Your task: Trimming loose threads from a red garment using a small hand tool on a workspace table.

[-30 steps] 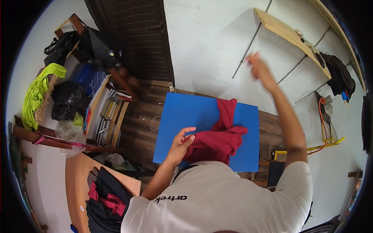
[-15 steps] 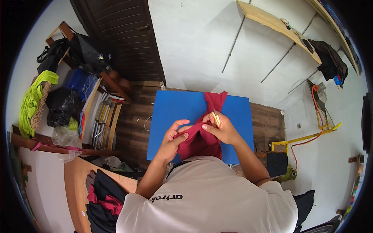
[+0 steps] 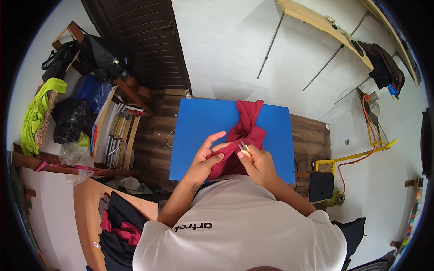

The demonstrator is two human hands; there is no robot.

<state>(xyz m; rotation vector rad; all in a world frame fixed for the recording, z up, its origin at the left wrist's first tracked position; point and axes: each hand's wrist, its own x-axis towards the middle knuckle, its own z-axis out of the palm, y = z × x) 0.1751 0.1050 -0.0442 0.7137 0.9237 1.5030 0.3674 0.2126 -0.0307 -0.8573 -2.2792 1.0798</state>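
A dark red cloth garment lies bunched and twisted on the blue table, its near part lifted towards my body. My left hand pinches a fold of it between thumb and fingers, with the index finger stretched out above. In my right hand are small yellow-handled thread snips, closed in by the thumb and fingers. Their two pointed metal blades stand apart and point up and left, over the cloth beside my left fingertips. Whether the blades touch the cloth I cannot tell.
At the lower left, a wooden surface bears dark and red clothes. Shelving with bags and a lime-green cloth stands along the left. A yellow metal frame with an orange hose is at the right. Behind the table are a dark door and a white wall.
My right hand has moved down and turned the snips, so their blades now show over the cloth. The garment has shifted and bunched more. My left hand keeps its pinch.
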